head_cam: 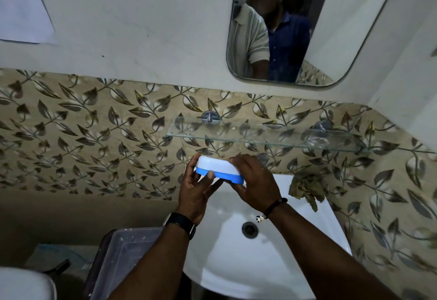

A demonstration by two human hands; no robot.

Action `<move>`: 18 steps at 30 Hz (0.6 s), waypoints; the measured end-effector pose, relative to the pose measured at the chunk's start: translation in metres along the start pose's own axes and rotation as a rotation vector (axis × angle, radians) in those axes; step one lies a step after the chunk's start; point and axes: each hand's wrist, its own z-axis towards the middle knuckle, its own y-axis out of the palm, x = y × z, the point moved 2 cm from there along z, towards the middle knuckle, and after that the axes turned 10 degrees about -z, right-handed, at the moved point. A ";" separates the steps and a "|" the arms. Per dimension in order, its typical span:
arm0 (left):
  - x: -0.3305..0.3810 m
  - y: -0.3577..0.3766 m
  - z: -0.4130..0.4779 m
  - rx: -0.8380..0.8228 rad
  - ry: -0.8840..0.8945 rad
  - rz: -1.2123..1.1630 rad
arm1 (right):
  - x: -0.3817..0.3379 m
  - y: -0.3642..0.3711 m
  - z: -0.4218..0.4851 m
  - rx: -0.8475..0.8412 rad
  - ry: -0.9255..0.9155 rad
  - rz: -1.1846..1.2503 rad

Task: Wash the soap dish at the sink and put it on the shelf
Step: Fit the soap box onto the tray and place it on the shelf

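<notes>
Glossy white-and-blue oval soap dish (pixel 218 169) clasped by left hand (pixel 196 195) and right hand (pixel 256 181).

Soap dish (pixel 218 169) partly covered by fingers (pixel 209 175) at both ends; inside not visible. Tap hidden behind the right hand (pixel 256 181). Sink (pixel 272 264) cut off at 6 o'clock. Clear shelf (pixel 260 137) far end lost toward 3 o'clock. Box (pixel 118 257) contents indistinct.
</notes>
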 end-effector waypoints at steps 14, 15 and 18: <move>0.013 0.013 0.007 -0.118 0.013 -0.059 | 0.007 -0.032 0.006 -0.036 0.066 0.476; 0.013 0.014 0.007 -0.123 0.012 -0.059 | 0.008 -0.032 0.007 -0.039 0.078 0.491; 0.015 0.015 0.006 -0.134 0.000 -0.038 | 0.009 -0.034 0.007 -0.079 0.140 0.621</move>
